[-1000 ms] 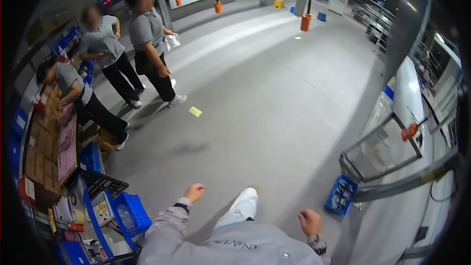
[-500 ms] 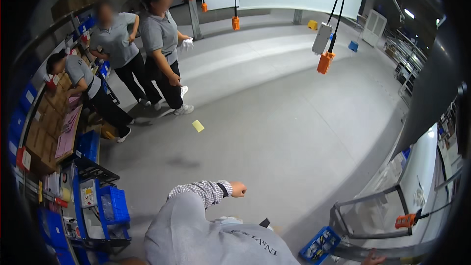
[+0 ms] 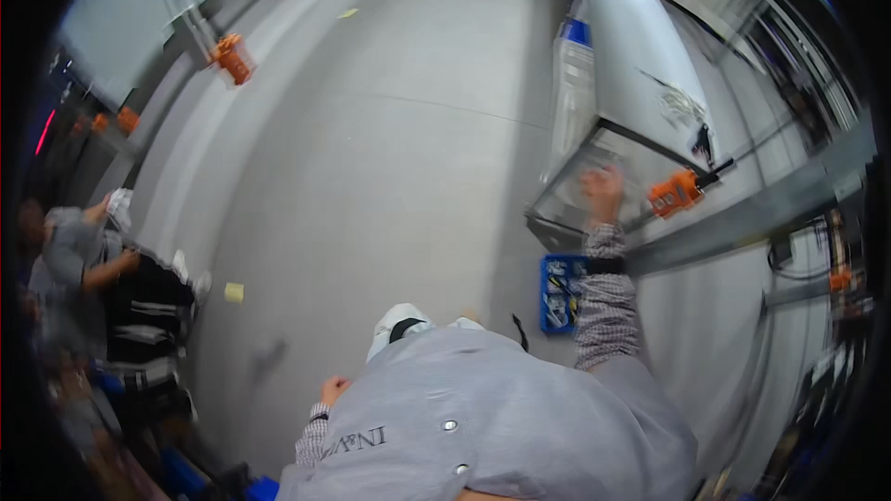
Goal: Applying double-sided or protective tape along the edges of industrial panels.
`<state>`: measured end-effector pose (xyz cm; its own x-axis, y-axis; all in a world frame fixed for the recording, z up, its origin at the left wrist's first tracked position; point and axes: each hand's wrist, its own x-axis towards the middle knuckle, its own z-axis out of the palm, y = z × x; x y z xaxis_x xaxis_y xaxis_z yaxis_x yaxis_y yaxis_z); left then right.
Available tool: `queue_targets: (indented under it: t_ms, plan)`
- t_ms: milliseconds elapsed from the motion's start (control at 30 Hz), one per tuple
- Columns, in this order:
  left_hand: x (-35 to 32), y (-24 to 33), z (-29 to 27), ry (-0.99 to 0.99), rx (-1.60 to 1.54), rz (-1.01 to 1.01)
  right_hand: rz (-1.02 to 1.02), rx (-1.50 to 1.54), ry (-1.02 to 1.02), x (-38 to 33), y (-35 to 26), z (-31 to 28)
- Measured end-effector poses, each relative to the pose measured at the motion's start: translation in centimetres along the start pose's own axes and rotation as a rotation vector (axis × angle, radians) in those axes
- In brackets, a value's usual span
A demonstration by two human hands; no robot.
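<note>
My right hand (image 3: 603,187) is stretched forward at the right, its fingers slightly blurred but apart, with nothing visible in them. It appears in front of a dark metal frame (image 3: 548,223) with clear sheeting; whether it touches the frame I cannot tell. Near it hangs an orange pendant control (image 3: 676,193). Under the right forearm, a blue bin (image 3: 546,301) of small parts stands low beside the frame. My left hand (image 3: 334,390) is low beside my body, fingers curled in, and no object shows in it.
Grey floor (image 3: 408,158) stretches ahead, with a yellow sheet (image 3: 234,292) on it. Blurred co-workers (image 3: 93,269) stand at the left. Another orange pendant control (image 3: 234,57) hangs at the upper left. A long pale curved panel (image 3: 640,46) lies beyond the metal frame.
My view has turned to the right, so the co-workers sit farther left. My right arm has come up and forward; my left arm has dropped back to my side.
</note>
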<state>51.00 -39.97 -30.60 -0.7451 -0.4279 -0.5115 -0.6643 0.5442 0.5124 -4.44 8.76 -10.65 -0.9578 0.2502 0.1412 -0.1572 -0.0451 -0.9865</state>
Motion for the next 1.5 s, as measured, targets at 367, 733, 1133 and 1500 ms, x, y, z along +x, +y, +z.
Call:
queue_targets:
  t_ms: [367,733,1133,1500]
  plan:
    - [18.6,5.6,-4.7,-0.109,-0.075,0.029,-0.096,-0.176,0.463,-4.4,0.1,-10.1]
    - [30.1,33.3,-12.3,-0.229,-0.266,0.411,-0.32,-0.17,0.471,-2.3,-6.8,-5.1]
    - [38.8,26.7,-17.9,-0.455,-0.146,0.091,-0.334,-0.203,0.712,-2.3,-7.1,-0.4]
    - [47.4,34.6,-15.2,-0.513,-0.176,0.273,0.141,-0.2,0.87,1.3,2.0,1.3]
